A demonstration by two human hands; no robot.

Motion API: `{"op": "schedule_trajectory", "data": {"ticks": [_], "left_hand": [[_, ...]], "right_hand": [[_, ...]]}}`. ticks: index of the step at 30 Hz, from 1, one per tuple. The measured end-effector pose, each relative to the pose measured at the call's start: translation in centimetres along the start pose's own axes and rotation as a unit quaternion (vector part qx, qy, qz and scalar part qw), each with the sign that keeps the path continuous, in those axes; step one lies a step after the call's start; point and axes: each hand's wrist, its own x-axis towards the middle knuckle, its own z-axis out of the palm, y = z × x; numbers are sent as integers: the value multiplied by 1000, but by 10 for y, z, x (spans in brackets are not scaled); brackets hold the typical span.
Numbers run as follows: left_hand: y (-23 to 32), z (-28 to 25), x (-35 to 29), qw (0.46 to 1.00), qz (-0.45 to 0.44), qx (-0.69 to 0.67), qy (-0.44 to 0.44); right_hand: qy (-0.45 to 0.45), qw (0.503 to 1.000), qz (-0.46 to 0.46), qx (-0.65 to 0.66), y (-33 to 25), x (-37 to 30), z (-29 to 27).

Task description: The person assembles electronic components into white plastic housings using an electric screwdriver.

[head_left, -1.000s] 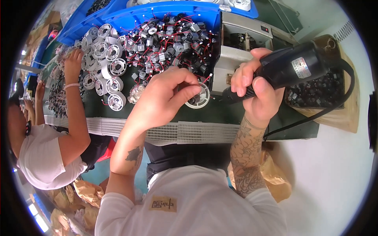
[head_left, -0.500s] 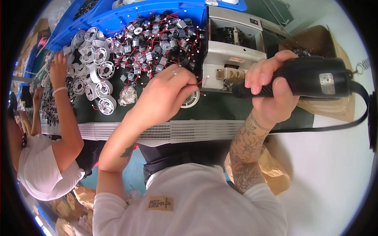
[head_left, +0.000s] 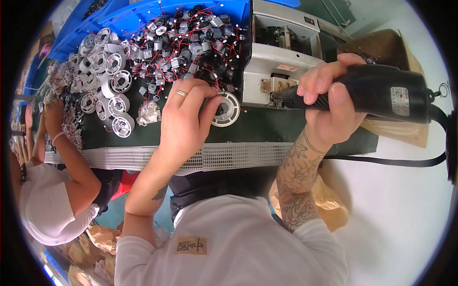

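Note:
My right hand (head_left: 334, 102) is wrapped round a black electric screwdriver (head_left: 381, 90). Its front end points left, at the front block of a grey metal screw feeder (head_left: 281, 69); the bit's tip is hard to see. With thumb and forefinger closed at its left edge, my left hand (head_left: 188, 112) grips a white round plastic housing (head_left: 231, 113) that lies on the dark green bench (head_left: 257, 128). The housing has a slotted rim and something dark in its middle. Beyond that hand is a heap of small motors (head_left: 191, 45) with red wires.
More white housings (head_left: 114, 81) stand piled to the left, beside a crumpled clump (head_left: 149, 113). A blue bin (head_left: 129, 18) lies behind the motors. A cardboard box (head_left: 381, 50) stands far right, and the screwdriver's cable (head_left: 396, 162) loops there. A co-worker's arm (head_left: 69, 152) works at left.
My left hand has drawn back to the left, uncovering more of the white housing, its fingertips now at the rim. The screwdriver stays at the feeder. The co-worker's hand has come nearer the bench edge.

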Motion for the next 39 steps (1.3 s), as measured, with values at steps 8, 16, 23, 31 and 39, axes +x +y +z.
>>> {"op": "schedule_trajectory", "data": {"ticks": [8,16,23,31,39], "left_hand": [[0,-1,2,993,-58,-96,-21],[1,-2,13,997,-25,-54,-41],[0,18,4,998,-45,-31,11],[-12,2,-1,940,-208,-262,-71],[-7,-5,6,955,-184,-187,-140]], "right_hand": [[-101,989,78,78,-7,-4,1],[-132,984,88,86,-8,2,21],[-172,981,74,42,0,-2,42],[-183,979,87,21,8,-3,49],[-192,978,86,-10,13,-5,51]]}}
